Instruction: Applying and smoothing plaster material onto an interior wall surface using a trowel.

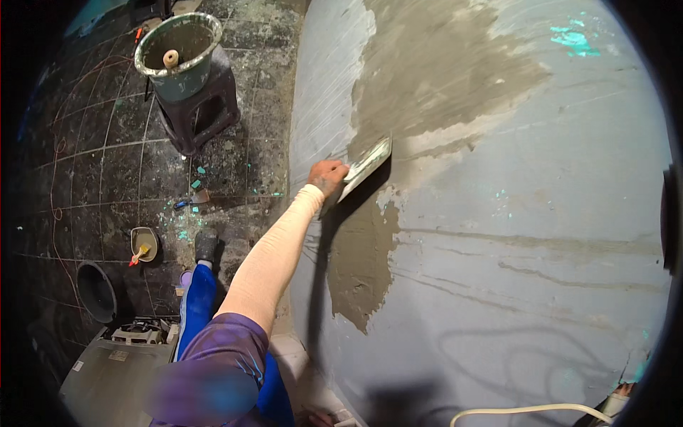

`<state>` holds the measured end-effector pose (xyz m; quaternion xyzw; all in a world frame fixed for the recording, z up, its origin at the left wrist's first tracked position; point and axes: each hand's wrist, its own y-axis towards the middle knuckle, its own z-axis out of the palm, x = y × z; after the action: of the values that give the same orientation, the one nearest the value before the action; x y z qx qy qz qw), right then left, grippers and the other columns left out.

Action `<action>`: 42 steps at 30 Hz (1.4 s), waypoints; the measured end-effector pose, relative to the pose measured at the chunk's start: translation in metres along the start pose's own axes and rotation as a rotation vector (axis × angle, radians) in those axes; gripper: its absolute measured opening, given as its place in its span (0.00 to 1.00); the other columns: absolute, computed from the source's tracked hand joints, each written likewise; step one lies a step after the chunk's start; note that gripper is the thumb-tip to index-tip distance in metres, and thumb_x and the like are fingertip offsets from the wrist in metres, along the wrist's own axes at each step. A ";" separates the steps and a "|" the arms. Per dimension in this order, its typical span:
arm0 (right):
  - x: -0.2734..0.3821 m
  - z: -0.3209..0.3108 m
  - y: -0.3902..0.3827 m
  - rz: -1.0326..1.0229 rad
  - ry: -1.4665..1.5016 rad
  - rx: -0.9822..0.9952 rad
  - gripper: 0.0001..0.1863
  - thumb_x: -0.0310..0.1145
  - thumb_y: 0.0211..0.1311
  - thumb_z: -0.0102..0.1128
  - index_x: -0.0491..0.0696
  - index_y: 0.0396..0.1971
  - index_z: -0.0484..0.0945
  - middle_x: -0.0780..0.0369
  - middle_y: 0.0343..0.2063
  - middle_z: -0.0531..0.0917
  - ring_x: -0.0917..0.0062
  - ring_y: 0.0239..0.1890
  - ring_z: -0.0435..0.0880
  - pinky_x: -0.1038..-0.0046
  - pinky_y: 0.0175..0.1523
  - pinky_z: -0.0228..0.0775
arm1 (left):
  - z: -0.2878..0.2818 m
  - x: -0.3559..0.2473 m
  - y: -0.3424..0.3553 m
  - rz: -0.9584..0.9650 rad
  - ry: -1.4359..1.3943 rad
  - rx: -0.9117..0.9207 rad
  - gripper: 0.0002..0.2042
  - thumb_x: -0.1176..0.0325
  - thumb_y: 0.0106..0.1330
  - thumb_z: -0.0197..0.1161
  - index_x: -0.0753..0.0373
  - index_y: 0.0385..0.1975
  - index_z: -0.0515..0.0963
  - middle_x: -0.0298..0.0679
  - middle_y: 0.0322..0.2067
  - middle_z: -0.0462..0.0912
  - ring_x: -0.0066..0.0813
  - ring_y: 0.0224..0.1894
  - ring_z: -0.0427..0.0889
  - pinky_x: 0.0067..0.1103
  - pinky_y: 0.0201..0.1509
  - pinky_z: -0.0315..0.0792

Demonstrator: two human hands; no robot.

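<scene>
The head-worn fisheye looks down from close by — across floor [267,135] and wall [533,192].

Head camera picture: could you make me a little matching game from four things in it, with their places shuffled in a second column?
Things
1. Trowel
2. Bucket
3. Brush
4. Pale cable

Places
A. at a small tub
B. near the picture's lower right edge
C. in the person's grip
D. on a dark stool

Right pairs: 1-C, 2-D, 3-A, 4-B
</scene>
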<state>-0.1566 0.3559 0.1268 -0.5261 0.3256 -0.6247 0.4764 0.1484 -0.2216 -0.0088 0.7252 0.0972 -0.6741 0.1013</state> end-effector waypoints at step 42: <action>0.010 0.010 -0.021 -0.084 0.111 -0.049 0.25 0.23 0.66 0.45 0.38 0.63 0.57 0.56 0.44 0.77 0.76 0.38 0.76 0.79 0.41 0.71 | 0.053 0.020 -0.230 -0.249 -0.087 -0.076 0.14 0.60 0.58 0.59 0.65 0.18 0.74 0.51 0.18 0.73 0.51 0.23 0.72 0.34 0.26 0.65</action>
<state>-0.1518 0.3544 0.1518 -0.5153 0.3444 -0.6643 0.4178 0.0350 -0.0149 -0.0358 0.6731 0.2074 -0.7082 0.0487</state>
